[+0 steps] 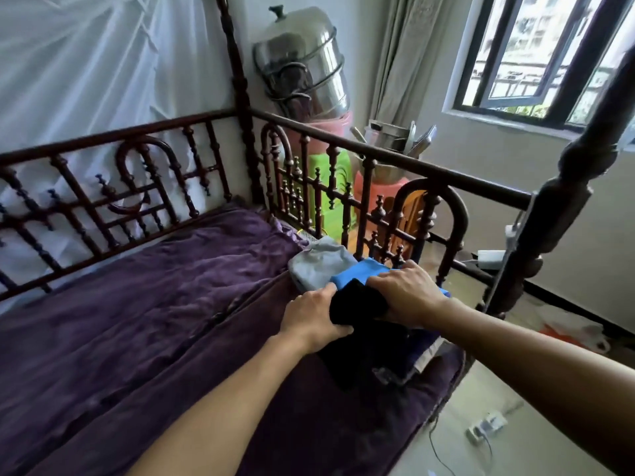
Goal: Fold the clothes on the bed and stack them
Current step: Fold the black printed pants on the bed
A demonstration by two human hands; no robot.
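A black garment (360, 334) lies at the right edge of the bed (137, 321), partly bunched between both hands. My left hand (311, 319) grips its left side and my right hand (407, 297) grips its upper right part. Just behind it sits a folded blue garment (360, 274), and beside that a folded grey garment (319, 262), both close to the footboard railing. The black cloth hangs down toward the bed's right edge, where other dark and white cloth shows beneath it.
The bed has a purple cover and a dark carved wooden railing (343, 159) on two sides, with a thick post (549, 207) at right. Beyond the railing stand plastic stools (330, 180) and a metal steamer pot (302, 67). A power strip (486, 426) lies on the floor.
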